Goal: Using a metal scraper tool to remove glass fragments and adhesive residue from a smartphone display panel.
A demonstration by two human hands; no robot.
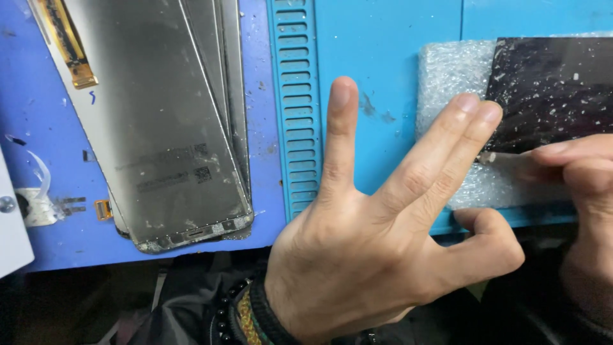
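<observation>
My left hand (383, 236) lies spread over the blue mat (383, 51), its middle fingertips pressing the lower left corner of a black cracked screen panel (555, 89). That panel rests on a white foam sheet (447, 76). My right hand (584, 185) comes in from the right edge, pinching a thin flat blade (501, 156) whose tip sits at the panel's lower edge next to my left fingertips. A beaded bracelet circles my left wrist.
A stack of grey screen back panels (172, 121) with a gold flex cable (67, 45) lies at the left. A ridged strip (295, 108) of the mat runs down the middle. Small loose parts (38, 207) sit at the far left near the mat's front edge.
</observation>
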